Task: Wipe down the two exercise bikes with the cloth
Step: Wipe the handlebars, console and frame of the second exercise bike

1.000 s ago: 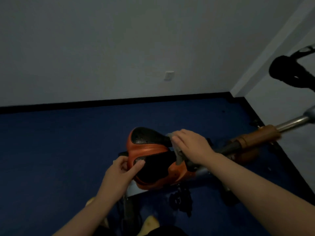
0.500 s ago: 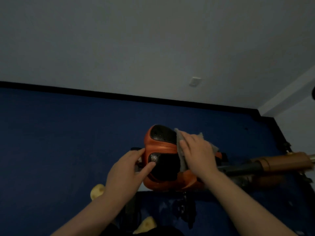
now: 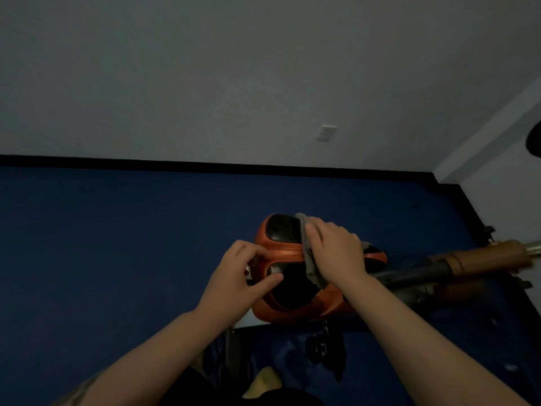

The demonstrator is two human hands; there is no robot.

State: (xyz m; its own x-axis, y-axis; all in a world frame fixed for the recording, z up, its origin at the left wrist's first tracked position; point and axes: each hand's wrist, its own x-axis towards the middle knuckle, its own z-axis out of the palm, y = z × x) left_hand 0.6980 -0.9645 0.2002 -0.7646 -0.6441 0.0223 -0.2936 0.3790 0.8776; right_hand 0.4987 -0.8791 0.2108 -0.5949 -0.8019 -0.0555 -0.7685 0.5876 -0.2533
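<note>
Dim room, blue floor meeting a pale grey wall along a black skirting strip; a small white wall plate sits low on the wall.

Exercise bike saddle, orange with black perforated panels, stands centre frame above the floor. Grey cloth lies across the saddle's middle, draped from the far edge down toward the near side, in contact with the orange band and the black panels.

Right hand rests flat on top of the cloth, fingers extended and together, palm pressing the fabric onto the saddle; not curled round it. Left hand is at the saddle's left end, thumb laid on the near black panel and fingers bent over the edge, gripping the saddle. The two hands are apart, with a strip of saddle between them.

From the saddle, a dark frame tube runs right into a brown sleeve ending in a bright metal post. Below the saddle, dark parts of the bike are indistinct in shadow. A black rounded object intrudes at the right edge; identity cannot be determined.
</note>
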